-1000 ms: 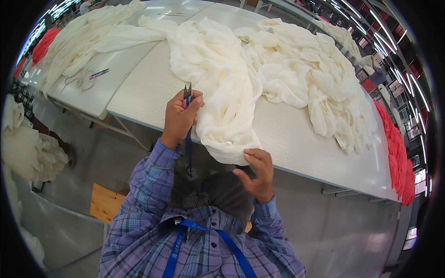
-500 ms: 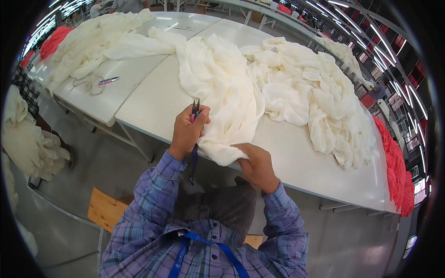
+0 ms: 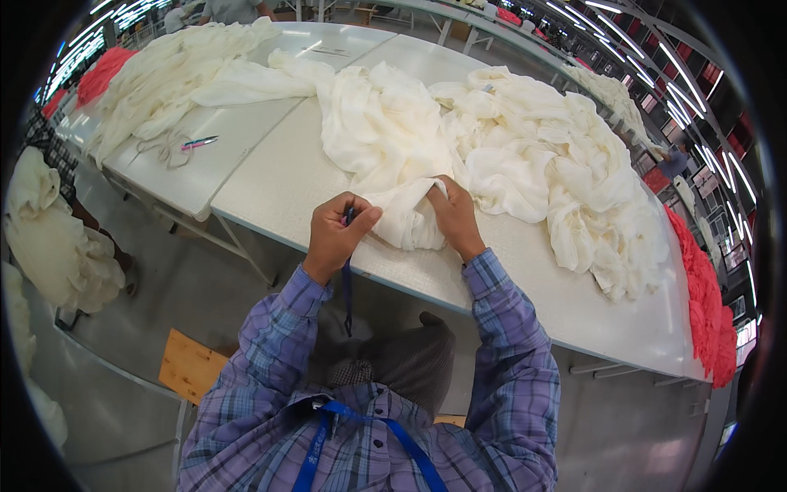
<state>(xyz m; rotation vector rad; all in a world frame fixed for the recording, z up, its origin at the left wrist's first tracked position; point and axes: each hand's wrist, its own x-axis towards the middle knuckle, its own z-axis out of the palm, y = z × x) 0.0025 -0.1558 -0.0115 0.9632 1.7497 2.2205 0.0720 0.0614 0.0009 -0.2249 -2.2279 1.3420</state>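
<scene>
A length of cream fabric (image 3: 384, 139) lies bunched on the table in front of me, its near edge lifted between my hands. My right hand (image 3: 456, 215) pinches a fold of it, fingers closed. Against the fabric's left side is my left hand (image 3: 336, 234), closed around thread snips (image 3: 350, 216). Only a small dark part of the snips shows; their blades are mostly hidden. A dark strap (image 3: 348, 295) hangs below that hand. Whether the left fingertips also grip the cloth I cannot tell.
The white table (image 3: 270, 176) has its front edge below my hands. More cream fabric (image 3: 566, 172) is heaped right, another cream pile (image 3: 180, 74) left. Another pair of snips (image 3: 199, 143) lies left beside loose cord. Red fabric (image 3: 697, 287) hangs at the right end. A person stands far left.
My right hand has moved up and slightly right, drawing the fabric edge away from the table's front. My left hand has turned, so the snips' blades no longer point up in view.
</scene>
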